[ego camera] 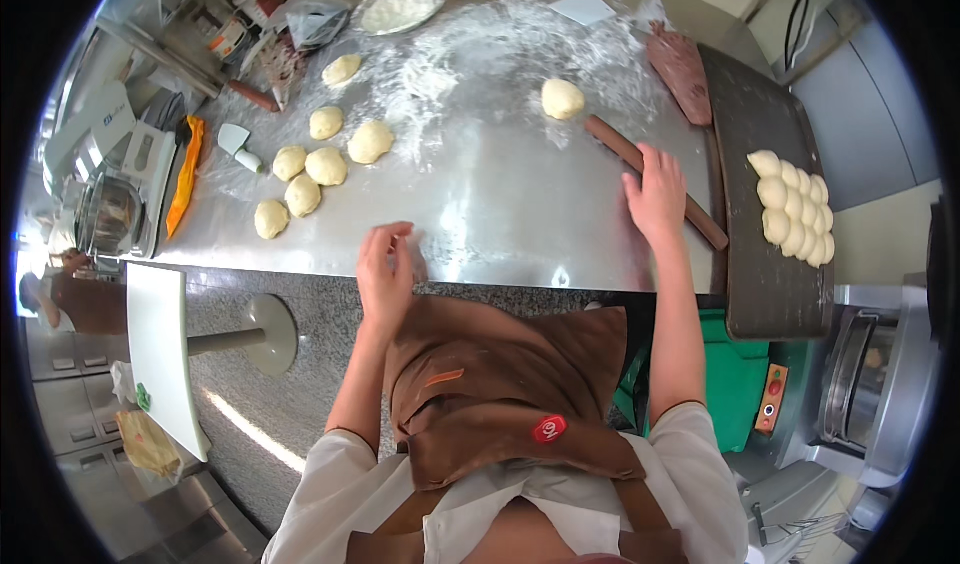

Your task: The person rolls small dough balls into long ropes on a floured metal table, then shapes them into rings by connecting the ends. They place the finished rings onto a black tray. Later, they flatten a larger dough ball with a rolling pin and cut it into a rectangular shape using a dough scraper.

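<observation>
My left hand (384, 271) hovers at the front edge of the steel table, its fingers loosely bent and nothing visible in them. My right hand (655, 196) lies across a brown rolling pin (615, 142), thumb on one side and fingers stretched out over it; no firm grip shows. The pin slants on the table. Just beyond its far end sits a single dough ball (562, 99). To the left is a loose group of several dough balls (326, 166), some touching one another.
White flour (517, 54) covers the table's far middle. On the right, a dark baking tray (772, 294) bears a cluster of joined dough pieces (796, 208), near a filled piping bag (679, 73). A scraper (238, 144), orange bag (185, 178) and flour plate (397, 9) lie leftward.
</observation>
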A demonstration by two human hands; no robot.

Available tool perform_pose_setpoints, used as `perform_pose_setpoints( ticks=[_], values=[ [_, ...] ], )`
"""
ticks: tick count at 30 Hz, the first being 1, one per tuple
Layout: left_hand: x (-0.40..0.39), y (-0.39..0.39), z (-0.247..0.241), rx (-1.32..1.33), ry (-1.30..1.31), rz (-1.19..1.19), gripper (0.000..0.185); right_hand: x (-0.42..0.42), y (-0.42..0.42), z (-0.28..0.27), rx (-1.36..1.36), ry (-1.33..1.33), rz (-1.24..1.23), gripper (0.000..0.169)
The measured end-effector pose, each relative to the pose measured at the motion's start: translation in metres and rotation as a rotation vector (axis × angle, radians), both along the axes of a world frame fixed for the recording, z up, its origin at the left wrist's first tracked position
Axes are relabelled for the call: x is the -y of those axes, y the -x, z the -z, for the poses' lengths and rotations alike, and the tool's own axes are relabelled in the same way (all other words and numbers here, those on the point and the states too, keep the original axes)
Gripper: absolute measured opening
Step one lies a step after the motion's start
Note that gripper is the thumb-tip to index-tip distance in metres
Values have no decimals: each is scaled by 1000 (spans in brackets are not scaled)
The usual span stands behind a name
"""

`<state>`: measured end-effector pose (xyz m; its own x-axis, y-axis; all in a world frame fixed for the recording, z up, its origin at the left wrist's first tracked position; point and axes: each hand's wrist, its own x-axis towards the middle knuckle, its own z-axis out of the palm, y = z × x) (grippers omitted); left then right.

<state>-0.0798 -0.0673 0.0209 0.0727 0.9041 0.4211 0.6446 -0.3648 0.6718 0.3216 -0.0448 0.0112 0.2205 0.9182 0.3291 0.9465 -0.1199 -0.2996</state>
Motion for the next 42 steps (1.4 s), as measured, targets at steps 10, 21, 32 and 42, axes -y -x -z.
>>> perform_pose_setpoints(
  ticks=[10,21,32,42],
  values=[
    [-39,30,24,-166,-153,-201,17,-92,-7,-8,63,-203,-73,38],
    [-40,34,27,-185,-140,-241,18,-131,42,1,-642,179,-278,53],
    [-41,30,24,-223,-130,-246,21,-141,44,-1,-323,-10,-197,39],
    [-41,32,24,-193,-94,-250,18,-145,52,-45,-460,-285,-26,29]
  ],
)
